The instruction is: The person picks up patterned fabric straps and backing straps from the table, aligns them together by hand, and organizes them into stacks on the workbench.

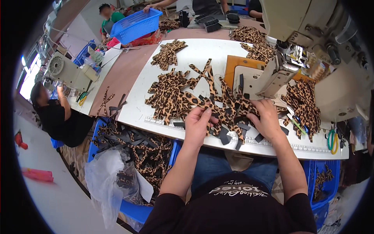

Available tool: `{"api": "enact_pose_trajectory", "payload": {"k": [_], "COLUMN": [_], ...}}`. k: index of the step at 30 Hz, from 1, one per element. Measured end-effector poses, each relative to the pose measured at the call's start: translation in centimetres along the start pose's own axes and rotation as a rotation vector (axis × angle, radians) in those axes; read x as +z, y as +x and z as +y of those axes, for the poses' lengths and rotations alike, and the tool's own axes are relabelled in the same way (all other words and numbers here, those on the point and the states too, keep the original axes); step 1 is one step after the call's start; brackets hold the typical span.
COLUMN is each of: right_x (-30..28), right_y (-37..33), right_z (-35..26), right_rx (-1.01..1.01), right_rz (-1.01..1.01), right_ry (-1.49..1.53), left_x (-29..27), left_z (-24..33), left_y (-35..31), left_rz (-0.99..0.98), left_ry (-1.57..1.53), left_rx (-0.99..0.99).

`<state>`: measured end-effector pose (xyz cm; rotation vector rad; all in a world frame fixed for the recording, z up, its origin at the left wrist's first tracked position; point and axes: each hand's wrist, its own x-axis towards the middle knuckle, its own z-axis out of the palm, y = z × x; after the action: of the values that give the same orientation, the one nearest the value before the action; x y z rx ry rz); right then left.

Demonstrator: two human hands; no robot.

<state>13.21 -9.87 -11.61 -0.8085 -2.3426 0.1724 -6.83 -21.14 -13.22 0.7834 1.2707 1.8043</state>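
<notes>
My left hand [198, 124] pinches a leopard-print fabric strip [193, 100] between thumb and fingers, at the near edge of the white sewing table. My right hand [267, 119] lies just in front of the sewing machine head [274, 76], its fingers curled on leopard-print strips [241, 106]; their tips are partly hidden. Between the hands lie loose leopard-print pieces and short black strips [224, 136]. A large heap of leopard-print pieces [167, 93] spreads beyond my left hand. Right of my right hand are small scissors [291, 114] and another leopard-print heap [302, 103].
A blue crate [130, 208] of strips and clear plastic stands below left; another blue bin [326, 179] is below right. Green-and-yellow-handled scissors [332, 141] lie at the table's right end. Co-workers sit left and far; one far hand holds a blue basket [136, 26].
</notes>
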Motion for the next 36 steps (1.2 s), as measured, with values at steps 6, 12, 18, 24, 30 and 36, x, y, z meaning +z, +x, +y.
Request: {"api": "enact_pose_trajectory", "payload": {"k": [6, 12, 18, 24, 30, 36], "right_x": [-1.3, 1.8, 0.3, -0.2, -0.3, 0.3], "right_y": [2.9, -0.6, -2.7, -2.4, -3.0, -4.5], "right_z": [-2.0, -1.9, -2.7, -2.6, -2.9, -3.2], "right_rx": [-0.081, -0.107, -0.194, -0.192, -0.169, -0.167], "right_rz": [0.011, 0.078, 0.059, 0.059, 0.064, 0.088], "right_ry": [0.021, 0.215, 0.233, 0.265, 0.28, 0.289], "left_x": [0.0, -0.3, 0.2, 0.5, 0.0, -0.1], "left_z": [-0.3, -0.9, -1.5, -2.3, -3.1, -3.4], "left_y": [-1.1, -4.4, -6.2, -5.7, -5.9, -7.1], "left_rz": [0.057, 0.011, -0.053, -0.068, -0.101, -0.08], "left_ry": [0.139, 0.212, 0.128, 0.132, 0.164, 0.166], "left_rx": [0.106, 0.14, 0.068, 0.105, 0.114, 0.122]}}
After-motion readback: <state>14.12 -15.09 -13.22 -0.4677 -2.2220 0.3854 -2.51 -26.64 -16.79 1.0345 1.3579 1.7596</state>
